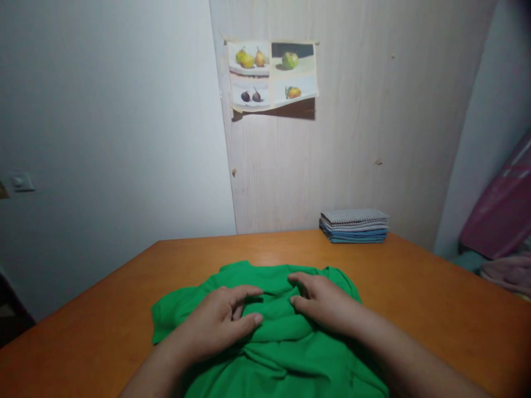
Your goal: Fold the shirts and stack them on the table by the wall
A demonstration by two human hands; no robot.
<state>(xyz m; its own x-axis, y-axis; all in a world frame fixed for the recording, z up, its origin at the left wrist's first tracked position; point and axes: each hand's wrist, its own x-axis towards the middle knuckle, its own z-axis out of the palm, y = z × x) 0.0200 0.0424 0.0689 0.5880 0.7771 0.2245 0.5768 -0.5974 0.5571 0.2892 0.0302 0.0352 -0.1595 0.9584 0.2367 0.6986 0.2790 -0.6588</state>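
Note:
A green short-sleeved shirt (286, 326) lies rumpled on the orange-brown table (394, 276), with folds bunched across its middle and a sleeve spread out to the left. My left hand (228, 318) is over the left part of the cloth, its thumb and index finger apart. Over the upper right part of the shirt is my right hand (321, 298), fingers bent and thumb apart from them. Neither hand has cloth visibly pinched in it. The lower edge of the shirt runs out of view at the bottom.
A stack of folded striped and blue cloths (354, 226) sits at the table's back right edge. Fruit pictures (271, 77) hang on the wall panel behind. A pink bag-like item (498, 204) and some fabric (508, 273) are beyond the table at right.

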